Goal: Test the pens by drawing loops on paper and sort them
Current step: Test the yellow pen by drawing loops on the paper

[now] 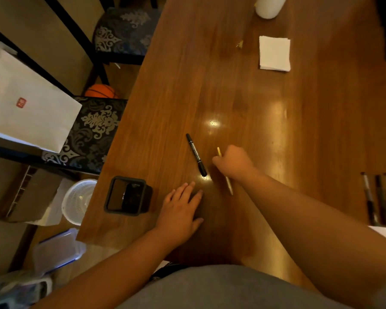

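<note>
Big brown wooden tabletop (243,97) fills most of the view, pretty shiny with a light glare in the middle. Off its left side there's a white bag (25,103) sitting on a chair (91,134) with a dark patterned seat, and another chair like it further back.

The left hand (183,208) lies flat on the tabletop near the front edge, palm down, fingers straight and a bit spread, holding nothing. The right hand (233,162) is just beyond it, curled into a fist round a pale pen (229,185). The yellowish end pokes out the far side of the fist and the whitish end sticks out back toward the person. Can't tell if the pen touches the wood.

Just left of the left hand, near the table's left edge, is an open black box (127,196). A stack of white paper (274,53) sits well away at the far right, not near either hand.

At the right edge there's a bunch of pens (379,197) lying side by side, blurry, so no count from me.

A black marker (196,155) lies capped on the tabletop, just left of the right hand and not touching it, slanted with its near end pointing toward the left hand's fingertips.
</note>
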A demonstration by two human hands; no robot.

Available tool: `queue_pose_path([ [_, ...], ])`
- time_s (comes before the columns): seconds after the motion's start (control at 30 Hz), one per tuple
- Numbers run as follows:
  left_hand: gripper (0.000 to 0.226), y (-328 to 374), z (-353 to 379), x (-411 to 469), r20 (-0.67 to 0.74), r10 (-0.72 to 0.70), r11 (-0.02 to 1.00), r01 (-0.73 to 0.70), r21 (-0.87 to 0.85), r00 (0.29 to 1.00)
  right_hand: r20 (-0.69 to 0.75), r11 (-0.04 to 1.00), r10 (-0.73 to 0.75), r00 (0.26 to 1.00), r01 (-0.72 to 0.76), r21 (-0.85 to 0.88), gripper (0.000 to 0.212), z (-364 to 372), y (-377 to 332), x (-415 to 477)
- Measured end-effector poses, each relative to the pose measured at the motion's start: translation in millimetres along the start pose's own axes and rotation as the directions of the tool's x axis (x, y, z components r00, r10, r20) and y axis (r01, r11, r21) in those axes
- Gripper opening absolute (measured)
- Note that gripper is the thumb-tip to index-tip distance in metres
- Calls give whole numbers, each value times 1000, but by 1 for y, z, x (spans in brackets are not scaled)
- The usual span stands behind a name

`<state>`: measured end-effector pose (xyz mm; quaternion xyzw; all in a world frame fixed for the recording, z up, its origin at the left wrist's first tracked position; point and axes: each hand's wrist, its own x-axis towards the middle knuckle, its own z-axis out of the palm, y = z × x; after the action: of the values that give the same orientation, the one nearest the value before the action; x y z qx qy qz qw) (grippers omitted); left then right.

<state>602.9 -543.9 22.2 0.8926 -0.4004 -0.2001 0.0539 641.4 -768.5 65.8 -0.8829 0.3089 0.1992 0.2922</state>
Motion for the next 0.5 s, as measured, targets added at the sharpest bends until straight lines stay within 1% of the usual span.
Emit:
queue_pose_path([
  [0.03,73,0,-1,-1,5,6,1000,-6,-5,1000,24,992,24,999,-27,124,22,0,11,-13],
  [0.07,70,0,-3,-1,7,11,1000,-11,-16,1000,51,963,47,998,-59,263,18,1,23,-28],
  [0.1,65,1,-6,-1,1,15,999,-15,-36,1000,77,916,68,995,-93,390,15,2,35,-44],
  [0.17,54,5,-12,-1,-15,31,995,-32,-92,999,112,812,115,987,-159,562,13,3,58,-79],
  [0.23,44,12,-16,-2,-11,68,985,-69,-157,998,150,692,192,970,-242,681,16,1,84,-113],
  [0.33,35,28,-18,-9,45,127,962,-112,-248,991,207,438,355,912,-358,825,25,-4,129,-151],
  [0.4,31,40,-13,-14,63,156,955,-135,-264,986,238,285,429,871,-381,880,39,-9,159,-165],
  [0.5,29,59,-5,-17,99,170,961,-143,-234,980,310,43,468,828,-372,927,58,-16,205,-177],
])
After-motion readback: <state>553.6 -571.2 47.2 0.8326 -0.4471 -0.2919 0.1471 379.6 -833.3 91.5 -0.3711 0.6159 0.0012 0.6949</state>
